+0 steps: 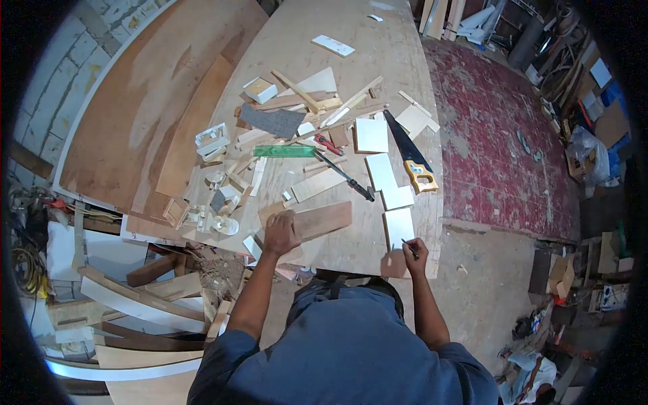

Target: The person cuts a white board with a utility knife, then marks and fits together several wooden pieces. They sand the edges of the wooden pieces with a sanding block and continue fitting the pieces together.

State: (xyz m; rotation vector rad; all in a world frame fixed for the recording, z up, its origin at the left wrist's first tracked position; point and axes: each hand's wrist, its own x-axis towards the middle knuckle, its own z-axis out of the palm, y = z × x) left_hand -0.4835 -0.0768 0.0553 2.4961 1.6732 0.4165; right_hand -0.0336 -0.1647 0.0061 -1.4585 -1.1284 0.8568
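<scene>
My left hand (281, 233) is closed over the left end of a reddish-brown board (326, 221) near the bench's front edge. In my right hand (414, 254) is a dark, slim pen-like tool (409, 246), its tip at a white rectangular block (399, 228). More white pieces (383, 172) continue up the bench from that block. A handsaw (412, 156) with a yellow handle lies to their right. Left of the white pieces rests a long dark tool (342, 174), close to a green strip (285, 151) and a red tool (329, 144).
Wood offcuts and a grey sheet (273, 121) are scattered over the wooden bench (398, 61). A large brown panel (148, 88) leans at the left, above curved boards (142, 304). Red flooring (486, 135) lies to the right. Another person (538, 374) is at the lower right.
</scene>
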